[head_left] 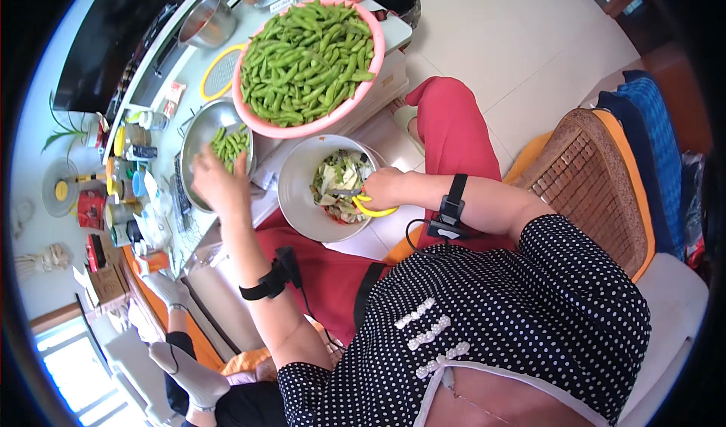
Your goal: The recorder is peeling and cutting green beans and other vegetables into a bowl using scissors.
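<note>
My left hand [217, 181] hovers over the near side of a metal bowl [198, 130] that holds some green soybean pods [228, 145]. Its thumb and fingers are apart, slightly smeared by motion, and I see nothing between them. In my right hand [386, 188] is a pair of scissors with yellow handles [376, 209]. Their blades [344, 192] point left over a white bucket [296, 192], which contains pale and green scraps with some red bits. Beyond both vessels, a pink-rimmed basin [378, 45] is heaped with green soybean pods [306, 64].
On the table's far left stand another metal pot [209, 22] and a yellow-rimmed strainer [221, 73]. Jars and packets [136, 139] crowd its left part. A black bin [393, 0] is on the floor. Another person's socked foot [189, 374] shows lower left. A woven seat mat [586, 192] lies right.
</note>
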Tool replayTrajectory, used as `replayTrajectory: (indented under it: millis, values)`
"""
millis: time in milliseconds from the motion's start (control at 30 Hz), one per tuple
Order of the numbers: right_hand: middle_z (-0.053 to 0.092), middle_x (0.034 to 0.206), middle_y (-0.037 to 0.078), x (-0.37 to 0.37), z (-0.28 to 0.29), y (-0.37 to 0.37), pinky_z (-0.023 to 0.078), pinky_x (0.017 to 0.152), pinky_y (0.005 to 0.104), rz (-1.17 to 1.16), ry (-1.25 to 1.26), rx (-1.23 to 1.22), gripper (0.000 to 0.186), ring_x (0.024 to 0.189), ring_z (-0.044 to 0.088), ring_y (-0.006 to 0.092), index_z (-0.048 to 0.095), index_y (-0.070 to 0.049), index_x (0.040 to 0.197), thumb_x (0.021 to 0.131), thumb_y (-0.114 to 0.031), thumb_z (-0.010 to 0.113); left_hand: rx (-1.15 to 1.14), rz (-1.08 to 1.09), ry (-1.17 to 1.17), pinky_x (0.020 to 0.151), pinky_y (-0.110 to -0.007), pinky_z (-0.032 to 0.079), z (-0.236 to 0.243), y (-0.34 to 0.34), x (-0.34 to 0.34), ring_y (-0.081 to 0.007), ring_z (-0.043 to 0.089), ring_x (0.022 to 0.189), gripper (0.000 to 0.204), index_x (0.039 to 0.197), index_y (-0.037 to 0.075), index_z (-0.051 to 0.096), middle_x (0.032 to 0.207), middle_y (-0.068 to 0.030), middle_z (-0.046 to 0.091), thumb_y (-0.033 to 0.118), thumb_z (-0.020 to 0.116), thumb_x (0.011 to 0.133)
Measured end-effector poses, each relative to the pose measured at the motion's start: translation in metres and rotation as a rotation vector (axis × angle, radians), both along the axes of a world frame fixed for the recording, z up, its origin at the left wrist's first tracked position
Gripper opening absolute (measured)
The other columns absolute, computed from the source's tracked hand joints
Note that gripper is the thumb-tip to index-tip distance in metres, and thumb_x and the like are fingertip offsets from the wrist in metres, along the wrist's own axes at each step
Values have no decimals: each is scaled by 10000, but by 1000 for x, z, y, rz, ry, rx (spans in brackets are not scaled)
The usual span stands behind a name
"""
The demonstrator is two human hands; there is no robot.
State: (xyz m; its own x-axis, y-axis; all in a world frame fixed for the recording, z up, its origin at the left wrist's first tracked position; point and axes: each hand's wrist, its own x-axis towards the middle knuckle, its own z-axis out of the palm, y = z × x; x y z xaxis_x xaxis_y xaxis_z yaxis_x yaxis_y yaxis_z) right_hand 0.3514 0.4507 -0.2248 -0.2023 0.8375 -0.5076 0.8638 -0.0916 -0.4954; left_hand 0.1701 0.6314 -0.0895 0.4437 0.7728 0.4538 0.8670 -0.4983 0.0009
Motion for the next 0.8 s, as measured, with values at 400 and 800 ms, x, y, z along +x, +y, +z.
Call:
replayTrajectory:
  millis: [400,800]
  values:
    - [648,923,185,-3,14,0,488,802,407,12,53,45,445,898,624,333,667,-13,900,790,-424,538,-6,-528,115,609,-394,498,-13,-25,132,-296,592,741,173,914,54,540,890,-116,515,47,552,742]
    - [651,884,155,-6,10,1,495,774,409,-18,101,95,385,868,630,316,669,-41,877,765,-399,581,-184,-477,-207,575,-363,469,-6,-12,119,-258,598,619,198,908,53,551,817,-116,595,72,632,728]
